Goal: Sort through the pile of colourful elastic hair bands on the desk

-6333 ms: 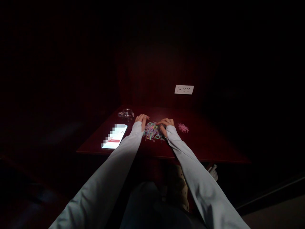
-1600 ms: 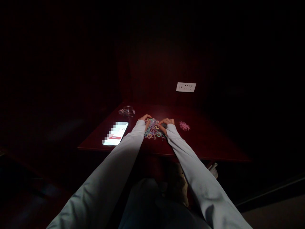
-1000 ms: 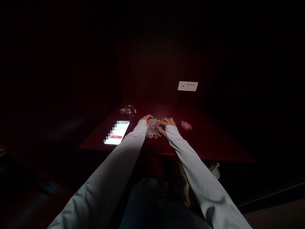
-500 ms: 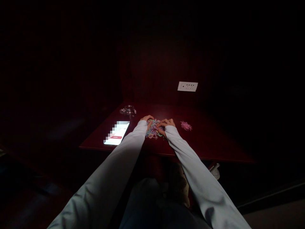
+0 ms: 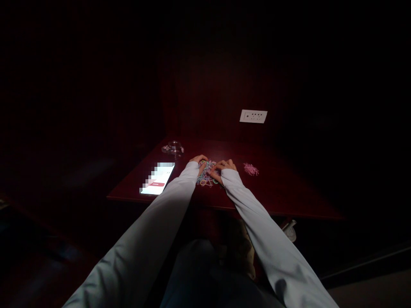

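A loose heap of small pastel elastic hair ties (image 5: pixel 206 181), in several colours, lies on the dark red table between my hands. My left hand (image 5: pixel 199 159) rests at the heap's left and far edge, its fingers curved and its thumb apart from them. Over the right side of the heap, my right hand (image 5: pixel 224 167) is bent, with thumb and fingertips close together among the ties. Whatever sits between those fingertips is too small to make out. To the right of that hand is a separate pile of pink hair ties (image 5: pixel 251 169).
A lit phone (image 5: pixel 159 179) lies left of my left forearm. Behind it stands a clear container (image 5: pixel 174 147) with small pinkish bits around it. A white socket plate (image 5: pixel 253 116) is on the back wall. The table's front edge (image 5: pixel 208 207) runs beneath my forearms.
My right thumb and fingertips have shifted slightly within the heap. My left hand stays at its edge, and the pink pile looks the same.
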{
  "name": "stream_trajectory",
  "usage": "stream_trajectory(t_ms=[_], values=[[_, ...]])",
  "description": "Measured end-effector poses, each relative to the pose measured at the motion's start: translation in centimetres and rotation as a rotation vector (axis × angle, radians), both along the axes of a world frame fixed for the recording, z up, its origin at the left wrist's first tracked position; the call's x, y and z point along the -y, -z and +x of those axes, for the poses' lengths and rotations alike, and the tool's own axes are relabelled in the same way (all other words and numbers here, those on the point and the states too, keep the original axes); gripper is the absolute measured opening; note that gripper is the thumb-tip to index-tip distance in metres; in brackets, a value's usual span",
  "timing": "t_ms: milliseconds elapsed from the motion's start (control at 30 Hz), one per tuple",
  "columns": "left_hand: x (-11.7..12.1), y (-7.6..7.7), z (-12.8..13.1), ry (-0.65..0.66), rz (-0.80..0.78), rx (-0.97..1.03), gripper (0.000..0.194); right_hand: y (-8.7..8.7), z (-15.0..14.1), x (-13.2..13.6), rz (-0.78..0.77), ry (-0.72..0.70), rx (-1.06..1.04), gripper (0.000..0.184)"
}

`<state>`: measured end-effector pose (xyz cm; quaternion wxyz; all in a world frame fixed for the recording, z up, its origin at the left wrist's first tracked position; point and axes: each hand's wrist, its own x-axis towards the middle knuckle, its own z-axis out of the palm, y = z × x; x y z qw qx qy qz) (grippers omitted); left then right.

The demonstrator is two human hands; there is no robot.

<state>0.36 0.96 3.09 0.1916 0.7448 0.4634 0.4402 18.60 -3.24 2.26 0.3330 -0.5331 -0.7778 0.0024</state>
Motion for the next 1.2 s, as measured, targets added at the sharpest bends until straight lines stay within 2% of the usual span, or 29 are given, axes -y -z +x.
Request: stream_trajectory(t_ms=[267, 500, 700, 833, 900, 1033, 1200], values=[[0.5, -0.4, -0.5, 0.016, -0.013, -0.021, 0.017, 0.1, 0.1, -0.4, -0.027, 0.023, -0.059, 0.014], [0.4, 0.0, -0.5, -0.003, -0.010, -0.038, 0.014, 0.3, 0.4, -0.9, 0.000, 0.052, -0.221, 0.025], [-0.2, 0.3, -0.1, 0.026, 0.001, -0.024, 0.011, -0.2, 0.4, -1.0, 0.050, 0.106, -0.283, 0.025], [-0.6, 0.8, 0.6, 0.111, 0.034, 0.006, 0.028, -0.4, 0.5, -1.0, 0.081, 0.105, -0.292, 0.027], [-0.7, 1.1, 0.9, 0.128, 0.065, 0.013, 0.031, -0.4, 0.4, -1.0, 0.082, 0.094, -0.297, 0.029], [-0.8, 1.4, 0.8, 0.124, 0.139, 0.032, 0.023, -0.5, 0.3, -1.0, 0.071, 0.074, -0.294, 0.029], [-0.6, 0.9, 0.1, 0.129, 0.186, -0.034, 0.015, -0.4, 0.1, -0.9, 0.091, 0.081, -0.284, 0.029]])
